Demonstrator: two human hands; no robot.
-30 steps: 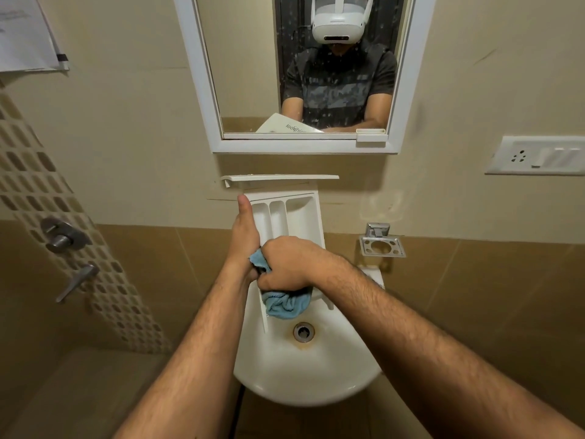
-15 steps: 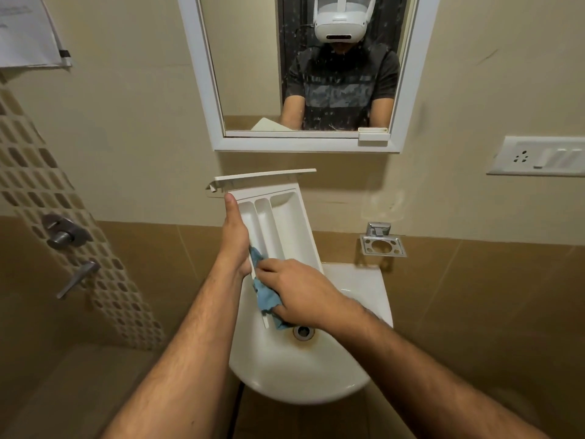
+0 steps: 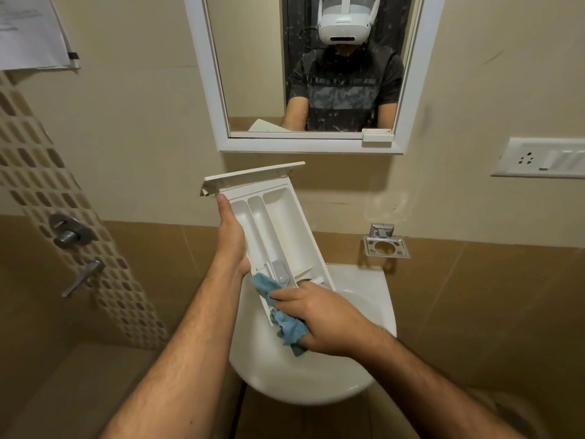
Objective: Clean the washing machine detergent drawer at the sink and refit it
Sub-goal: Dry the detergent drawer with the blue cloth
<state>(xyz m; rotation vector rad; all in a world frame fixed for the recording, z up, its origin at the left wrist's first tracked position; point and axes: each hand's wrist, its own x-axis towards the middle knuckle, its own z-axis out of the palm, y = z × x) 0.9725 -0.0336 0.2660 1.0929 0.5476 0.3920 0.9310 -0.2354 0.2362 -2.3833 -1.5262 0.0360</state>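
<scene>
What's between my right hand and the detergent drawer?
In the head view, a blue cloth lies between the right hand and the detergent drawer.

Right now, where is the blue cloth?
In the head view, the blue cloth is centre frame, gripped by the right hand against the drawer end, over the sink.

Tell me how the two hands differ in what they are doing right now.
The left hand grips the detergent drawer along its left side, thumb pointing up toward the front panel; the right hand holds a blue cloth bunched at the drawer's near end. The left hand is higher, in front of the wall; the right is lower, over the sink. Both are bare.
</scene>
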